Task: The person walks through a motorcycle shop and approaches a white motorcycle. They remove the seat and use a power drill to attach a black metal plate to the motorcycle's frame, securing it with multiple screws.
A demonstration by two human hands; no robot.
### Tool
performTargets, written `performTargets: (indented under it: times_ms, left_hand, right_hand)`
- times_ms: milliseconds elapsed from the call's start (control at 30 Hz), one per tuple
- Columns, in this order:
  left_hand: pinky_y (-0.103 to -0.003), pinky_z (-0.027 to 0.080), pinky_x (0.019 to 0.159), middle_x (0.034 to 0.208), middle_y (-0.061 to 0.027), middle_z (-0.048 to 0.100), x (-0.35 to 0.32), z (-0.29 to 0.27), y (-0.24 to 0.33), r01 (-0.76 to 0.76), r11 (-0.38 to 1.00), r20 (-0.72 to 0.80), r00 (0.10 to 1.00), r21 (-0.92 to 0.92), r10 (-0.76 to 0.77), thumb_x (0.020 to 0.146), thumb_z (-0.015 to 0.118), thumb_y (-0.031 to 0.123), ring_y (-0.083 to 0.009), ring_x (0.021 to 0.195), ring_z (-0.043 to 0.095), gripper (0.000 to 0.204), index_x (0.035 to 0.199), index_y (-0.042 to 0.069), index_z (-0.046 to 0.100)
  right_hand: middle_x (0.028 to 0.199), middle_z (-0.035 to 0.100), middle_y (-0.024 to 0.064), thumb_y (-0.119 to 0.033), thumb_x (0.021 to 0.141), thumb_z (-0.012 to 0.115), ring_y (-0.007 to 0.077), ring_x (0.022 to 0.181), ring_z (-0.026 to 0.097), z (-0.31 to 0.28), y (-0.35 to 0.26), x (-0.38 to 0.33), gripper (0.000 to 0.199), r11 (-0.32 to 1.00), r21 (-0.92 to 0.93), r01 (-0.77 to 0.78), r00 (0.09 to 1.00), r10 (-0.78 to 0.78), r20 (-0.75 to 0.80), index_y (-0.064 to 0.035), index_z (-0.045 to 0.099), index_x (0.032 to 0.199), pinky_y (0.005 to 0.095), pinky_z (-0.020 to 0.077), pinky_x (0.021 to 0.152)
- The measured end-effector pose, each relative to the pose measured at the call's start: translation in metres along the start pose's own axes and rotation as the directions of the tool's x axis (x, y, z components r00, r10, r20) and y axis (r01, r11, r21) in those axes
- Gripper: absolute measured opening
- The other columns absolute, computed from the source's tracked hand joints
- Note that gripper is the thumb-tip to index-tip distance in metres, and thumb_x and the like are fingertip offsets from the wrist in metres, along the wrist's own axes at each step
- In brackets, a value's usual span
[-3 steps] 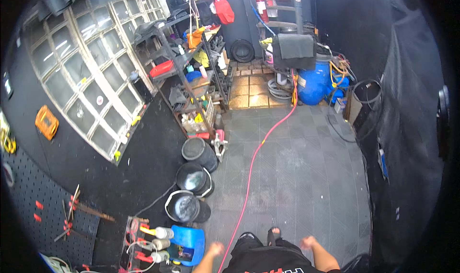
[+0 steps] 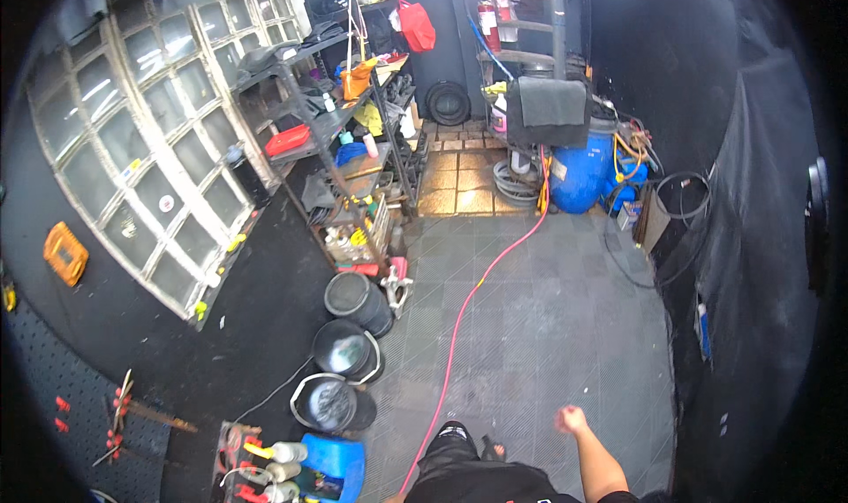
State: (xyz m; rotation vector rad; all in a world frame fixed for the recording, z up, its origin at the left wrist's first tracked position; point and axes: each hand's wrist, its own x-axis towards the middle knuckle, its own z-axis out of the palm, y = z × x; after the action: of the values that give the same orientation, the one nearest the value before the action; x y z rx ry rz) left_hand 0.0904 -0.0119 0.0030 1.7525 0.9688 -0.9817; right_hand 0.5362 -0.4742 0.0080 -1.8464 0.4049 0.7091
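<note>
On the grey tiled floor [image 2: 548, 326] of a cluttered workshop, a red hose [image 2: 477, 291] runs lengthwise toward the blue tank [image 2: 579, 176]; the right hand [image 2: 571, 419], grip fisted, holds nothing.

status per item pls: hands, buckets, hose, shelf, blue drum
right hand: closed in a loose fist, holds nothing, in the air over the floor
left hand: not in view
three black buckets: upright, open-topped, in a row by the wall
red hose: slack, lying along the floor
metal shelf: standing, crowded with items
blue drum: upright, dark cloth draped over the stand above it
</note>
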Motion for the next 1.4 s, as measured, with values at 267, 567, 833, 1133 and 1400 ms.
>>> performTargets:
  times_ms: [267, 567, 833, 1133, 1400]
  left_hand:
    - [-0.041, 0.054, 0.070, 0.088, -0.0105, 0.074, 0.112, -0.112, 0.211, 0.128, 0.978, 0.014, 0.992, -0.165, -0.128, 0.096, 0.061, 0.027, -0.0248, 0.075, 0.068, 0.026, 0.098, 0.003, 0.072]
    - [-0.028, 0.054, 0.071, 0.100, -0.0067, 0.073, 0.211, -0.420, 0.576, -0.686, 0.400, -0.682, 0.709, -0.608, 0.180, 0.105, 0.058, 0.021, -0.0142, 0.084, 0.069, 0.023, 0.119, 0.003, 0.064]
    - [-0.033, 0.058, 0.087, 0.104, -0.0099, 0.074, 0.224, -0.380, 0.630, -0.660, 0.202, -0.688, 0.668, -0.724, -0.283, 0.103, 0.062, 0.019, -0.0208, 0.100, 0.072, 0.025, 0.118, -0.001, 0.065]
    - [-0.043, 0.055, 0.078, 0.103, -0.0135, 0.071, 0.176, -0.095, 0.640, 0.463, 0.679, 0.044, 0.842, -0.569, -0.537, 0.094, 0.062, 0.027, -0.0245, 0.093, 0.070, 0.026, 0.110, 0.010, 0.074]
    - [-0.041, 0.055, 0.088, 0.125, -0.0075, 0.071, 0.193, 0.036, 0.751, 0.445, 0.676, 0.060, 0.857, -0.588, -0.512, 0.091, 0.067, 0.028, -0.0220, 0.113, 0.069, 0.032, 0.120, 0.015, 0.074]
  right_hand:
    - [0.097, 0.074, 0.0140, -0.023, 0.103, 0.049, 0.0251, 0.079, 0.073, 0.013, -0.248, 0.224, 0.027, 0.978, 0.076, 0.196, 0.981, -0.195, -0.020, -0.0023, 0.062, 0.115, 0.0424, 0.0595, 0.064]
    - [0.108, 0.074, 0.0123, -0.033, 0.101, 0.052, 0.0294, 0.089, 0.073, 0.086, -0.385, 0.335, 0.034, 0.776, -0.522, -0.354, 0.837, 0.512, 0.193, -0.0090, 0.064, 0.121, 0.0495, 0.0586, 0.081]
    - [0.100, 0.075, 0.0133, -0.029, 0.103, 0.049, 0.0262, 0.084, 0.073, 0.154, -0.515, 0.615, 0.032, 0.666, -0.744, -0.043, 0.810, 0.460, 0.365, -0.0048, 0.064, 0.117, 0.0434, 0.0592, 0.072]
    - [0.093, 0.074, 0.0134, -0.033, 0.100, 0.050, 0.0239, 0.079, 0.071, 0.271, -0.653, 0.692, 0.034, 0.854, -0.491, 0.170, 0.677, 0.262, 0.688, -0.0036, 0.065, 0.109, 0.0408, 0.0561, 0.067]
    - [0.098, 0.075, 0.0164, -0.033, 0.098, 0.055, 0.0298, 0.083, 0.073, 0.299, -0.633, 0.735, 0.033, 0.228, -0.871, 0.436, 0.592, 0.656, 0.468, -0.0060, 0.070, 0.110, 0.0448, 0.0597, 0.074]
